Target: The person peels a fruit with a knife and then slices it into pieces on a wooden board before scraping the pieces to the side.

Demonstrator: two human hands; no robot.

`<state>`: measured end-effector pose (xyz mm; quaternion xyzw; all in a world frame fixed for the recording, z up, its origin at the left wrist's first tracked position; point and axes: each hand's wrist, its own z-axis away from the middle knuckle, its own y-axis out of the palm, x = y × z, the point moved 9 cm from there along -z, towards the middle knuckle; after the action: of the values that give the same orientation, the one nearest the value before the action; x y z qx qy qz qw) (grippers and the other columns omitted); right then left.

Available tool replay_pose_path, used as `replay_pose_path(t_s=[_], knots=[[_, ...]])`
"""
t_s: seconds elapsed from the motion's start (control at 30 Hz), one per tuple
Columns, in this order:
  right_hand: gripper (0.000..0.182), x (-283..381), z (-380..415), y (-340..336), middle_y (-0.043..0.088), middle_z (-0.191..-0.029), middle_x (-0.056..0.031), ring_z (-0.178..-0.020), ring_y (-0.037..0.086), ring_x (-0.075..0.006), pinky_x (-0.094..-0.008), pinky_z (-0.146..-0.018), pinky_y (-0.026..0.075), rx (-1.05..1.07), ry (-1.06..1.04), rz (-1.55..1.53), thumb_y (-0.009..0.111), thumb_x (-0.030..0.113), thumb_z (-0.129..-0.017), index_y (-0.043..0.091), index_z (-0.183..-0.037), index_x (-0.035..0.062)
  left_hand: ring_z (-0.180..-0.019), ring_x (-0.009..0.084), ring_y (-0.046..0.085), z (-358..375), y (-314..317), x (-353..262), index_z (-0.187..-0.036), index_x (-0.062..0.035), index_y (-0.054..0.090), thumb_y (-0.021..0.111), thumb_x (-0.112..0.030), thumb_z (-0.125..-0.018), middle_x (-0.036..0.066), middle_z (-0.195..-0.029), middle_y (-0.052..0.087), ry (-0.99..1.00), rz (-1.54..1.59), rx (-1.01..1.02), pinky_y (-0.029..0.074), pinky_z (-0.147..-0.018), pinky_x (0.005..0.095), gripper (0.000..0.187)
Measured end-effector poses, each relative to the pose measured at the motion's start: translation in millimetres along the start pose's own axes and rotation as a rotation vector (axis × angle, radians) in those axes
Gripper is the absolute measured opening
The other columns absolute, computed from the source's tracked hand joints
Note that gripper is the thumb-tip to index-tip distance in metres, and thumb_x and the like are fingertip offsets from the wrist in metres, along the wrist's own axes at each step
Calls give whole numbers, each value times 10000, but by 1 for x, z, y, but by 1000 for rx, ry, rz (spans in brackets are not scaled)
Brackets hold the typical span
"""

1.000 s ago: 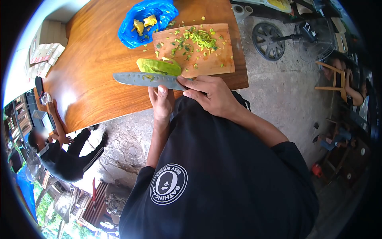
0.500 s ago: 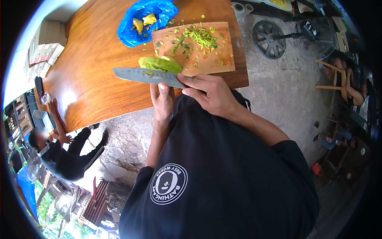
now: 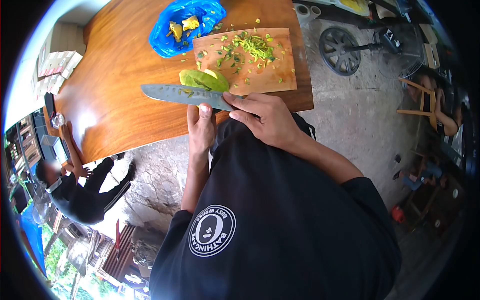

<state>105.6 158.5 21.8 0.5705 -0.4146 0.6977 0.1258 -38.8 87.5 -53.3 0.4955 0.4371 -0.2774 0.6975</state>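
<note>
The fruit (image 3: 195,79) is at the board's (image 3: 265,85) near left corner, the right hand (image 3: 270,118) grips the knife (image 3: 165,92) there too, and I can't tell what the left hand (image 3: 202,129) holds, so slow cuts away from that hand seem safest.

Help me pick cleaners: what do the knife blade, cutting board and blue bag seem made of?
Knife blade: probably steel, satin grey with a row of dimples. Cutting board: likely wood, matte, warm brown; grain unclear. Blue bag: apparently thin plastic, glossy and crinkled.
</note>
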Motion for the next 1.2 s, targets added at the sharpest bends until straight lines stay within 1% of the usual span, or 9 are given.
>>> replay_pose_path(t_s=[0.1,0.17,0.3,0.6,0.93,1.0,1.07,1.13,1.2], knots=[[420,0,1,2,663,-806,-133,-703,647,-252,-358,-677,518,8,0,25,709,173,-964,665,-1368,67,-1282,260,557,3,1,-1,-1411,5,471,585,-472,-1040,151,-1370,573,13,-2,-34,426,-1130,434,615],[404,0,3,1,613,-738,-98,-656,615,-261,-396,-630,499,-83,-38,-35,707,231,-958,692,-1347,123,-1283,257,555,3,-5,6,-1416,6,467,583,-470,-1042,150,-1369,573,39,-24,-86,426,-1129,432,616],[400,-4,3,4,620,-744,-111,-668,623,-272,-405,-639,499,-106,-39,-123,706,229,-961,692,-1343,112,-1281,245,548,3,-4,1,-1435,8,444,588,-463,-1044,147,-1364,570,95,-94,-190,432,-1112,422,629],[399,-2,4,1,621,-745,-113,-669,627,-279,-405,-638,494,-82,-31,-61,712,234,-957,696,-1336,113,-1284,239,545,5,-1,-1,-1452,20,424,593,-460,-1045,148,-1379,564,21,-122,-92,437,-1099,401,652],[389,2,3,-6,608,-738,-93,-646,612,-262,-397,-624,493,-126,-40,8,720,224,-951,703,-1326,122,-1299,237,540,3,7,-12,-1461,26,415,576,-439,-1058,154,-1386,563,30,-223,-87,429,-1117,394,636],[387,4,2,-10,608,-732,-96,-643,610,-262,-399,-624,491,-141,-49,11,722,218,-951,704,-1324,117,-1306,237,535,4,11,-14,-1478,26,401,575,-434,-1060,157,-1398,553,-27,-216,-131,420,-1130,393,646],[415,2,2,-4,697,-856,-149,-748,685,-268,-362,-722,536,-29,-3,-58,710,171,-966,665,-1360,48,-1299,232,531,6,5,-9,-1489,27,388,563,-406,-1074,156,-1391,551,-18,-201,-144,415,-1131,399,625],[408,0,1,-3,706,-873,-158,-775,699,-269,-358,-751,539,-32,-24,-121,702,170,-973,664,-1355,33,-1292,227,527,5,1,-6,-1499,27,374,551,-378,-1088,154,-1383,548,-3,-182,-159,409,-1132,404,604],[401,2,2,-3,716,-889,-166,-802,713,-271,-354,-780,543,-30,-40,-190,694,170,-980,663,-1350,19,-1314,229,507,4,5,-8,-1510,28,350,596,-398,-1063,157,-1412,524,28,-135,-82,394,-1143,411,665]])
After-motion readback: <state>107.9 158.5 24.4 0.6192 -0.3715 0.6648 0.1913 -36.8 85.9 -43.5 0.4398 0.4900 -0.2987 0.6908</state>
